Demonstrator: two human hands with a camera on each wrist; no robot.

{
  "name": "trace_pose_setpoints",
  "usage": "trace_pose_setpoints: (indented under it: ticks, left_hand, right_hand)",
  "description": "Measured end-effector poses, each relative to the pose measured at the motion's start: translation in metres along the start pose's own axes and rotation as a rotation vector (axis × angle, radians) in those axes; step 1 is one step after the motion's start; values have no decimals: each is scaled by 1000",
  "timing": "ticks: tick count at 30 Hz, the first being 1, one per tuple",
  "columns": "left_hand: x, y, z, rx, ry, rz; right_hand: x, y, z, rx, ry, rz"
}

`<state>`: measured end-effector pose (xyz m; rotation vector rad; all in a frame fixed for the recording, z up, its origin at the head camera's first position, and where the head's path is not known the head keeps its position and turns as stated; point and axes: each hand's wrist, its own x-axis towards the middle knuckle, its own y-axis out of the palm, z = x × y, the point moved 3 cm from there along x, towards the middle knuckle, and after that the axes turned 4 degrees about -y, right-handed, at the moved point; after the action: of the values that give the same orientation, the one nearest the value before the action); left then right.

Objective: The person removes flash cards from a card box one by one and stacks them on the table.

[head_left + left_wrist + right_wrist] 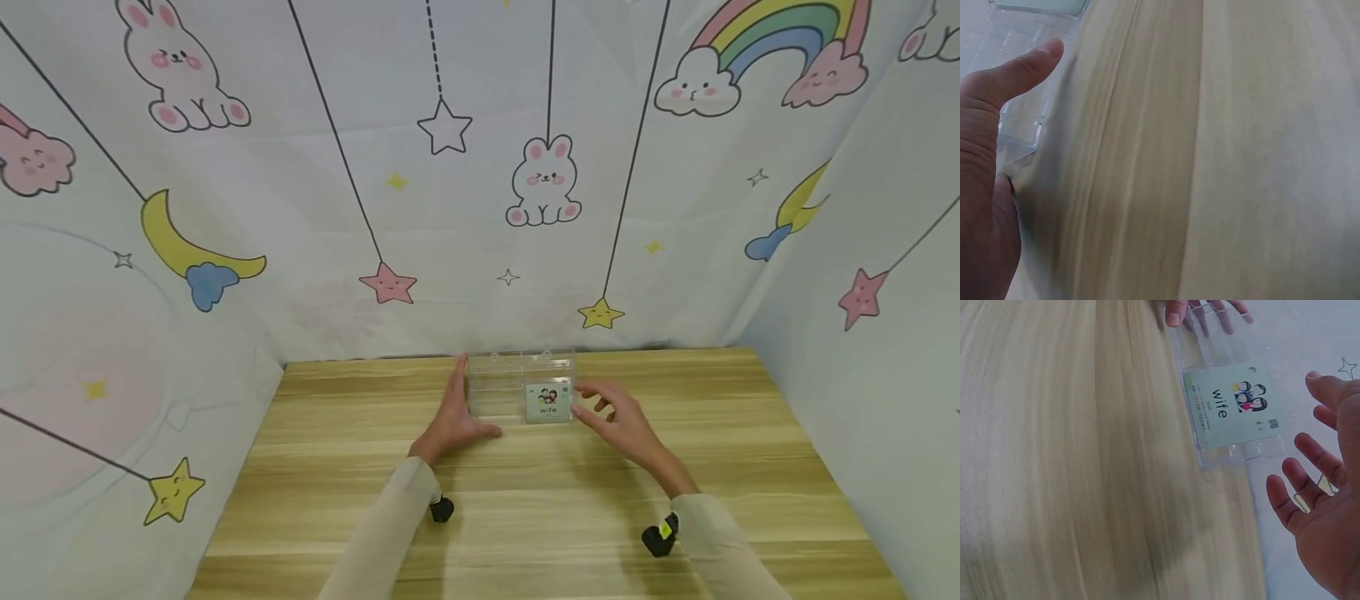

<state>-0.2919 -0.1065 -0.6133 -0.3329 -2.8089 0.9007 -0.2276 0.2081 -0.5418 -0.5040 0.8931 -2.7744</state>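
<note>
A clear plastic holder with compartments stands at the back of the table. In its front right compartment is a pale green card reading "wife" with a small picture of people; the right wrist view shows this card closer up. My left hand rests along the holder's left side, fingers extended, with the thumb out by its front edge. In the left wrist view, the thumb lies in front of the clear plastic. Beside the holder's right end is my right hand, fingers loosely bent and holding nothing.
The wood-grain table runs back to a white cloth backdrop printed with rabbits, stars and a rainbow. Cloth also hangs along both sides. The holder stands close to the back cloth. A small black device sits at each wrist.
</note>
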Motion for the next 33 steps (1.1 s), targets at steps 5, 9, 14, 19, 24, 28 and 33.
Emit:
trace_pose_setpoints:
  ticks: [5,9,14,19,24,28,33]
  left_hand:
    - [4,5,4,-18,-38,13]
    - [9,5,3,6,-34,19]
    - [13,7,7,5,-45,27]
    - [12,8,8,6,-68,38]
    - [12,7,7,8,-56,43]
    - [11,7,6,3,-48,46]
    - [12,6,6,-2,-36,36]
  right_hand:
    - [0,7,-6,29,2,10]
    - [2,9,-8,42,42,13]
    - [8,10,-10,45,84,27]
    - [14,13,-14,24,96,49]
    - [17,14,-17,22,85,76]
    - [18,15,-19,14,87,79]
    - [19,15,-21,8,99,68]
